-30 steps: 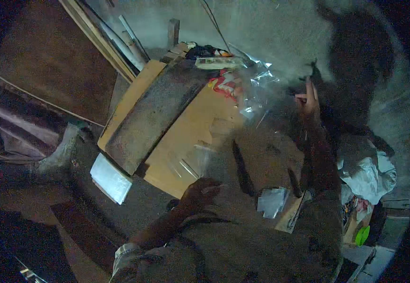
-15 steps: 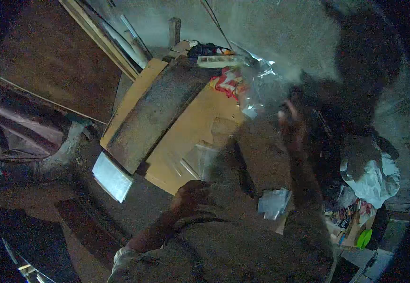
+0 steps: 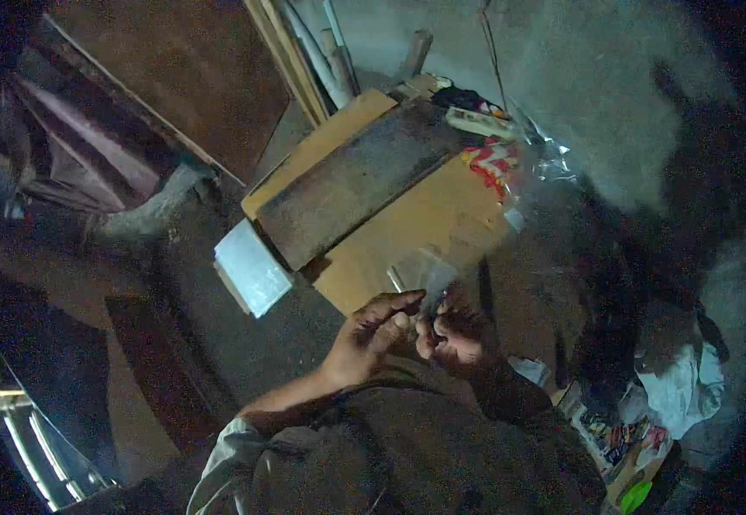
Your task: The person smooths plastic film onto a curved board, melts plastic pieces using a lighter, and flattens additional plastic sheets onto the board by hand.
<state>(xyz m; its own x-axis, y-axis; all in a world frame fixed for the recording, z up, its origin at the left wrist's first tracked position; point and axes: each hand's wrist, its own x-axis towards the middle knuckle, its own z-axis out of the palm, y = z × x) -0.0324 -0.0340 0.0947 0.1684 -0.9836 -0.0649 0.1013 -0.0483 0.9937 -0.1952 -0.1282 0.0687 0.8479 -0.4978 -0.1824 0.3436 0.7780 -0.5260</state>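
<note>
Close together in front of my body are my left hand and my right hand, both with curled fingers. Fingers and thumb of my left hand come together near a thin, clear piece of plastic, which shows just above the hands. My right hand is pinched beside it; what lies between its fingers is too small and dark to make out. Beyond the hands lies a tan cardboard sheet, with a dark worn board across it.
A stack of whitish sheets lies left of the board. Red and white packaging and shiny plastic sit at the far end. A white bag is at the right. Wooden strips lean at the back.
My right hand has come down and left from the far right to meet my left hand, which has lifted and curled its fingers. The view has turned, shifting the board rightward.
</note>
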